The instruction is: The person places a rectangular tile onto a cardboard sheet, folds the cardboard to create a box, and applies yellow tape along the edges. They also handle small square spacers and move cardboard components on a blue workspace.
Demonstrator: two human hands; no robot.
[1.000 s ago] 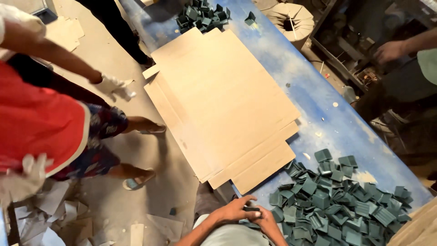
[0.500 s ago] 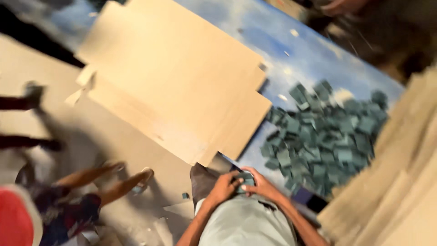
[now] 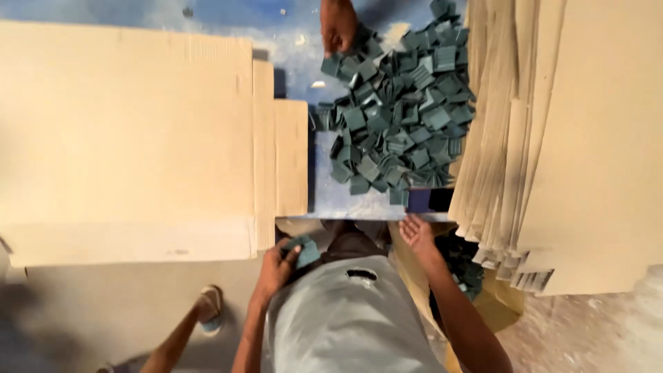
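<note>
My left hand (image 3: 277, 261) is closed around a few small dark green square pieces (image 3: 304, 250), held close to my body below the table edge. My right hand (image 3: 416, 233) is open, palm up, fingers apart, just under the near edge of the blue table (image 3: 297, 62). Right above it lies a big heap of the same green squares (image 3: 397, 110). Another person's hand (image 3: 338, 26) reaches into the far side of the heap.
Flat cardboard sheets (image 3: 138, 131) cover the table's left part. A thick stack of cardboard sheets (image 3: 573, 138) leans at the right. More green pieces (image 3: 466, 266) sit in a bin below. A foot in a sandal (image 3: 209, 307) stands on the floor at lower left.
The view has swung over the table. My hands, joined on green pieces before, have parted: the left keeps the pieces, the right has moved out toward the heap, open.
</note>
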